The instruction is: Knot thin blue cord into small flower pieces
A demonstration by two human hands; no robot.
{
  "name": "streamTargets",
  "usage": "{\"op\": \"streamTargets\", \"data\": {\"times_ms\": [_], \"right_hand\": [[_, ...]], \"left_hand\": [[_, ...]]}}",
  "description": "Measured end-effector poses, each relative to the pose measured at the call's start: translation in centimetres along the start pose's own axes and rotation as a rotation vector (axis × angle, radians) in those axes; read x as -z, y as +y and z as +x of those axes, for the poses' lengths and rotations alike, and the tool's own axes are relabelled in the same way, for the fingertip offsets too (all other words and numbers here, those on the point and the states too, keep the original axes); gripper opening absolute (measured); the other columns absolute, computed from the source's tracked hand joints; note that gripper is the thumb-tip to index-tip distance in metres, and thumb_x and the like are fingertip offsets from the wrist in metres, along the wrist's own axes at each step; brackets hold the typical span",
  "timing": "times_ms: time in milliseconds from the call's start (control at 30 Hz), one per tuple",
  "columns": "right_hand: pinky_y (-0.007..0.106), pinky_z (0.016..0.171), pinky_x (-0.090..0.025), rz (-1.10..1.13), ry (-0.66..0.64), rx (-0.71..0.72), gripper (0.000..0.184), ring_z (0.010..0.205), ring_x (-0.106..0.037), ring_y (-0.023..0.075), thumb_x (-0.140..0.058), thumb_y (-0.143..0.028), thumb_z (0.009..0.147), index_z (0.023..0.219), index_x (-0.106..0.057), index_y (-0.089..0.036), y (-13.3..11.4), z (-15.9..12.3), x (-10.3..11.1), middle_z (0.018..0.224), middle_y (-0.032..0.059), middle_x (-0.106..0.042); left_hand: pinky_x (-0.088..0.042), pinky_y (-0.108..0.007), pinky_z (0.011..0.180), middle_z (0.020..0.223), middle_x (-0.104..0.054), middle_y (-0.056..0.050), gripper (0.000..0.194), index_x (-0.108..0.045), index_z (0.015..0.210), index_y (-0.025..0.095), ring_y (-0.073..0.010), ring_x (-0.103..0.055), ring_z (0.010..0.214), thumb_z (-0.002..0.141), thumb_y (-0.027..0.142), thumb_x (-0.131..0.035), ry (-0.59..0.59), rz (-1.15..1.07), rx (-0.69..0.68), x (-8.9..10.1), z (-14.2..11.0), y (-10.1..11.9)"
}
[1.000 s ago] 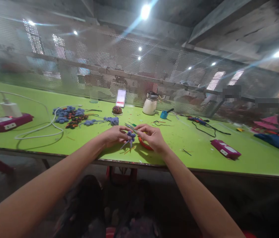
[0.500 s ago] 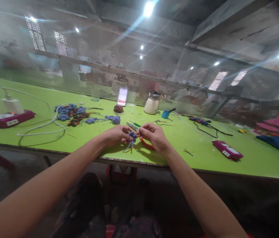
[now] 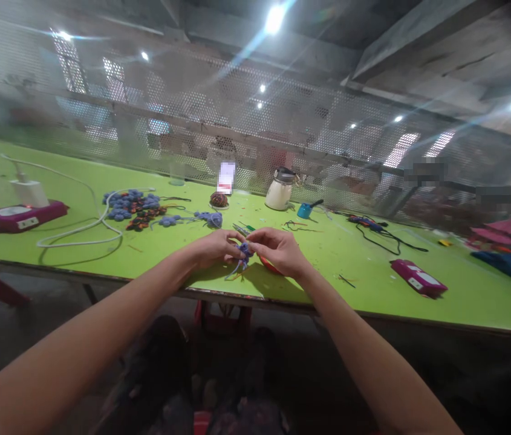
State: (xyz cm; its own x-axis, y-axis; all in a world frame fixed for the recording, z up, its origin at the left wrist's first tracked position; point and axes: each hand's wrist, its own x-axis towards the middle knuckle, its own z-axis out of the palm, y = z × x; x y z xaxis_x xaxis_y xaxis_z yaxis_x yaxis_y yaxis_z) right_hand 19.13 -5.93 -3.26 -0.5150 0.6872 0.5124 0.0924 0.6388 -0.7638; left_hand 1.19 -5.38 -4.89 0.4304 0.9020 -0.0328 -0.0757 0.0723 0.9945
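Note:
Between my hands, above the front edge of the green table (image 3: 346,260), is a small purple crocheted flower (image 3: 245,249) with loose yarn ends hanging down. My left hand (image 3: 219,248) pinches it from the left. My right hand (image 3: 277,249) has thumb and fingertips closed at its right side, touching the flower. Just beyond my fingers lie scissors (image 3: 239,229), partly hidden, and a green-handled tool (image 3: 248,228). A red ring-shaped thing (image 3: 268,264) lies under my right hand, mostly covered.
Crocheted flowers (image 3: 130,205), a purple yarn ball (image 3: 214,219) and a multicoloured yarn ball (image 3: 219,200) lie left of centre. A lit phone (image 3: 226,177), a cream jug (image 3: 279,190) and a blue pot (image 3: 304,209) stand behind. Magenta power strips (image 3: 23,216) and a white cable (image 3: 78,243) flank.
My right hand has come slightly left, its fingertips now against the purple flower. My left hand keeps its pinch. The whole view has shifted a little.

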Motion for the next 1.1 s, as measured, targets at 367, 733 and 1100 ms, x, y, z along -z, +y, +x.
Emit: {"op": "streamTargets", "data": {"times_ms": [367, 733, 1100], "right_hand": [[0.028, 0.070, -0.042, -0.613, -0.264, 0.309, 0.014, 0.078, -0.055, 0.0153, -0.052, -0.011, 0.082, 0.082, -0.064, -0.018, -1.5, 0.8, -0.9, 0.081, 0.0052, -0.061], [0.037, 0.086, -0.042, -0.818, -0.406, 0.402, 0.021, 0.103, -0.052, 0.0224, -0.052, -0.005, 0.078, 0.088, -0.067, -0.016, -1.8, 0.2, -2.3, 0.101, 0.0110, -0.063], [0.021, 0.043, -0.034, 0.173, 0.044, -0.342, 0.027, 0.042, -0.043, 0.0064, -0.071, -0.039, 0.065, 0.066, -0.063, -0.013, 2.3, 0.5, -0.4, 0.053, -0.0013, -0.057]], "left_hand": [[-0.035, -0.018, 0.044, 0.066, -0.062, -0.003, 0.046, -0.055, 0.098, 0.014, -0.0105, -0.057, 0.053, 0.056, 0.001, -0.066, -0.065, -0.072, -0.021, 0.9, 0.7, -0.8], [-0.039, -0.020, 0.045, 0.062, -0.062, -0.002, 0.046, -0.060, 0.093, 0.011, -0.0110, -0.056, 0.051, 0.050, -0.003, -0.062, -0.057, -0.126, 0.014, 0.5, 0.6, -0.6], [-0.034, -0.022, 0.043, 0.066, -0.064, -0.007, 0.033, -0.058, 0.099, 0.013, -0.0140, -0.058, 0.051, 0.066, 0.016, -0.065, -0.057, 0.215, -0.035, 0.1, -0.3, 0.1]]}}
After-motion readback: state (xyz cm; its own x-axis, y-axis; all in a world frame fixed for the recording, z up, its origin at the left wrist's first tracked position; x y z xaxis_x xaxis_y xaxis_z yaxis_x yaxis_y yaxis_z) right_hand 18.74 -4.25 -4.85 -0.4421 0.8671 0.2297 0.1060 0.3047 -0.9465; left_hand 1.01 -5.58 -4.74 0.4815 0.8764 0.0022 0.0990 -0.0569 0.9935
